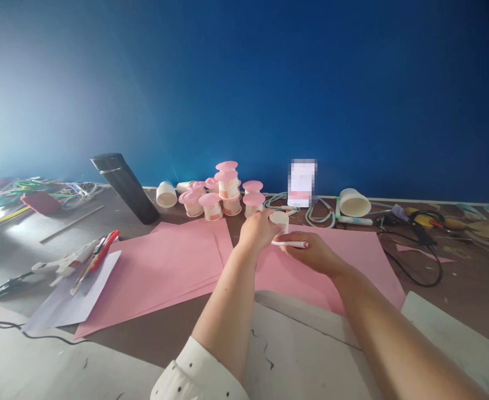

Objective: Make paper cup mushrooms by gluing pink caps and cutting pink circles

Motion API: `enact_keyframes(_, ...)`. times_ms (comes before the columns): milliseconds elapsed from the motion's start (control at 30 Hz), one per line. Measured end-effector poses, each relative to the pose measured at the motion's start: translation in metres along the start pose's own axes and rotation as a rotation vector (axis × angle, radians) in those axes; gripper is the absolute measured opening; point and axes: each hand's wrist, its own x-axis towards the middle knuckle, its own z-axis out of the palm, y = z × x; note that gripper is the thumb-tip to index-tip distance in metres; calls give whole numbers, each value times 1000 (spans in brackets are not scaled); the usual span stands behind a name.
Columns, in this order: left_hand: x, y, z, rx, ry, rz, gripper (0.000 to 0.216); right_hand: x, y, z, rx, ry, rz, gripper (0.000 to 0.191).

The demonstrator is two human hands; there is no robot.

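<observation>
My left hand (256, 229) is closed around a small white paper cup (281, 220), its open mouth facing up and toward me. Just below the cup, my right hand (314, 253) grips a slim white marker (291, 243) with a pinkish end, lying nearly level. The marker lies close to the cup's lower edge; whether it touches the cup cannot be made out. Both hands are above the pink paper sheets (332, 250). Behind my left hand stand several paper cups topped with pink paper discs (226, 176), some of them stacked.
A black bottle (125, 189) leans at the left. A red utility knife (98, 255) and a white glue gun (63, 262) lie on white paper. Toward the right are a tipped cup (355, 203), a capped marker (355, 220) and black cables (430, 239). A phone (302, 183) stands against the blue wall.
</observation>
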Motion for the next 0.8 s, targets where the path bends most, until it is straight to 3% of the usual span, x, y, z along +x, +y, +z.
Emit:
enact_keyframes(367,1,-3,2,10,-8,5,56,0,-1,0,-21,16,20,33)
enact_keyframes(800,0,1,-1,-14,-2,6,45,-2,-5,-5,20,35,39,31)
